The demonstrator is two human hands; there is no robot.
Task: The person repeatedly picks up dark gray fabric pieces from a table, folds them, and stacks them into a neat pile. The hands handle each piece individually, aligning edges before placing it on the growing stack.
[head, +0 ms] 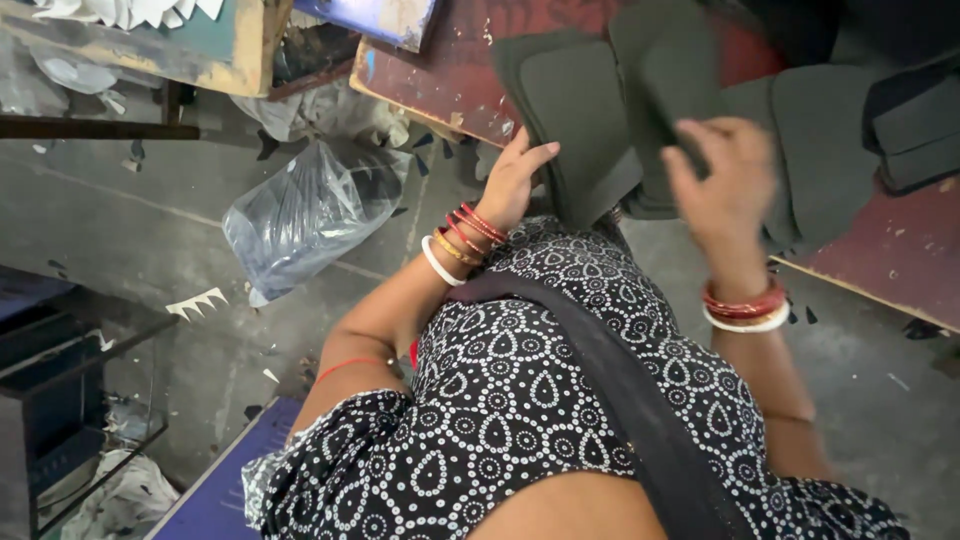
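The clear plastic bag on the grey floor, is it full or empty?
Nearly empty: the clear plastic bag lies crumpled and slumped on the grey floor.
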